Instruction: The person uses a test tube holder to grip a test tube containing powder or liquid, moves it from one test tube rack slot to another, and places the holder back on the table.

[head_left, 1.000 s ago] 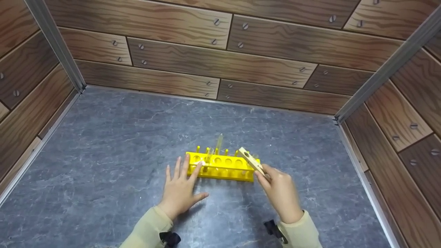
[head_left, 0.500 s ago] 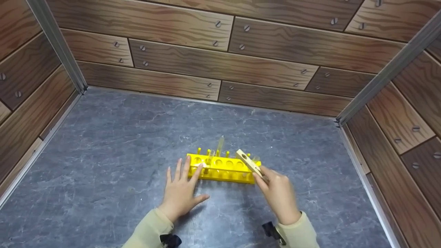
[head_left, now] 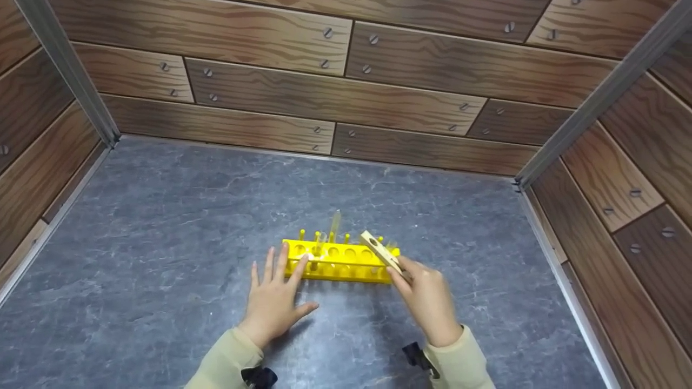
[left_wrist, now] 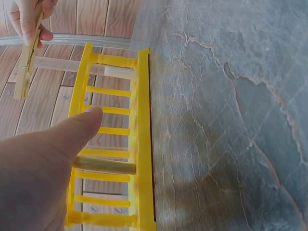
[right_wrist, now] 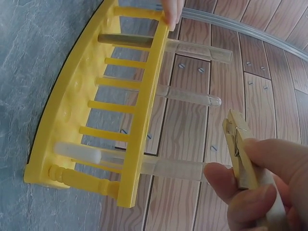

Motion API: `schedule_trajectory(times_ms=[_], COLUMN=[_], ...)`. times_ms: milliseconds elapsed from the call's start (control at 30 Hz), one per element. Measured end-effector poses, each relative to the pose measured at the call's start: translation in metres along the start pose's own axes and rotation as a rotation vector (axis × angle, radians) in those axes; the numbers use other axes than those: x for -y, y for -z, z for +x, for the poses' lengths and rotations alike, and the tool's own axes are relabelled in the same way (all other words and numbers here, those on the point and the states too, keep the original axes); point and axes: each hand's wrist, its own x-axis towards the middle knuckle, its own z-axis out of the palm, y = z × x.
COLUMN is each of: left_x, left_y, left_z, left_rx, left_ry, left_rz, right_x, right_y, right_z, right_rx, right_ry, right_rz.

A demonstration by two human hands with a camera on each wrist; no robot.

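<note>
Clamp (head_left: 381,253) pinched in the right hand (head_left: 428,299), left hand (head_left: 271,300) spread against the rack (head_left: 343,262)! Best meet the rightmost tube (right_wrist: 171,167) squarely, gently.

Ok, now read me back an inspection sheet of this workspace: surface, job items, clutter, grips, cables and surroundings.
Surface: grey marbled top, whitish veining.
Job items: yellow rack upright, bearing three clear tubes: one dark-bottomed tube near its left end, one whitish-bottomed tube near its right end, and a peg-side tube between them; wooden clip holds no tube.
Clutter: nothing seen.
Grips: left grip, fingers spread at the rack's left end; right grip pinches the clip.
Cables: nothing seen.
Surroundings: wood-patterned walls with grey metal corner trim; black wrist fittings by pale sleeves.
</note>
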Motion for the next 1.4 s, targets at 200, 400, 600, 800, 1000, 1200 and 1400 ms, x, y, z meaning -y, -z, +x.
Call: schedule_trajectory(times_ms=[200, 400, 600, 800, 1000, 1200, 1400], left_x=[-0.005, -0.007, -0.006, -0.001, 0.003, 0.001, 0.002], left_y=[-0.004, -0.006, -0.005, -0.003, 0.000, 0.001, 0.002], left_z=[-0.001, -0.001, 0.000, -0.001, -0.003, 0.000, 0.000], left_rx=[-0.005, -0.005, -0.003, -0.019, -0.014, -0.009, 0.006], left_ry=[-0.031, -0.021, -0.026, -0.014, 0.004, -0.003, 0.001], left_rz=[-0.013, -0.010, -0.007, 0.023, 0.026, 0.030, 0.047], right_x=[-0.001, -0.003, -0.002, 0.004, 0.006, 0.007, 0.008], right_y=[0.002, 0.002, -0.001, -0.005, -0.009, -0.007, -0.010], right_z=[-0.003, -0.003, -0.001, 0.002, 0.004, 0.005, 0.006], right_rx=[0.034, 0.033, 0.027, 0.029, 0.025, 0.047, 0.060], right_ry=[-0.059, -0.049, -0.033, -0.013, 0.010, -0.033, -0.038], right_rz=[-0.033, -0.043, -0.044, -0.020, 0.020, 0.004, 0.002])
